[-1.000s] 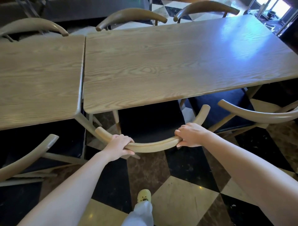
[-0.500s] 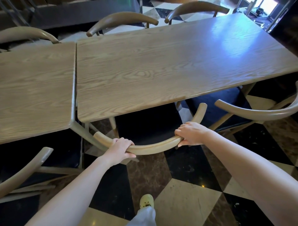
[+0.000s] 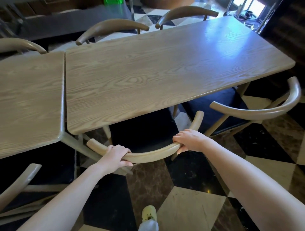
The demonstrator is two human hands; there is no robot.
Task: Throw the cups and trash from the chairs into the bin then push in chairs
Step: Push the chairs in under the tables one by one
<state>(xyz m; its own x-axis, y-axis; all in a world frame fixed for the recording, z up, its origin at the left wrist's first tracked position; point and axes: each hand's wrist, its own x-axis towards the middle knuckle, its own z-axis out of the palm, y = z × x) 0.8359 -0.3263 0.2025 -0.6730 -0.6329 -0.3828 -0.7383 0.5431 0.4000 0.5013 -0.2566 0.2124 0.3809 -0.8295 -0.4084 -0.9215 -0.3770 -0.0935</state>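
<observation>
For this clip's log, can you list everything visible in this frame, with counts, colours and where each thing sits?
Tables: 2, light wood grain, set end to end; the left one is partly out of frame.
Held chair: 1, tan curved back, dark seat, partly under the near edge of the larger table.
Other chairs: 5, same style; right near side, lower left, three on the far side.
Floor: black, cream and brown checks.
Green object: 1, top edge, too cut off to identify.
Cups or trash: none visible.
Shoe: 1, pale yellow, bottom centre.
Left hand: gripping the held chair's back rail.
Right hand: gripping the same rail.
</observation>
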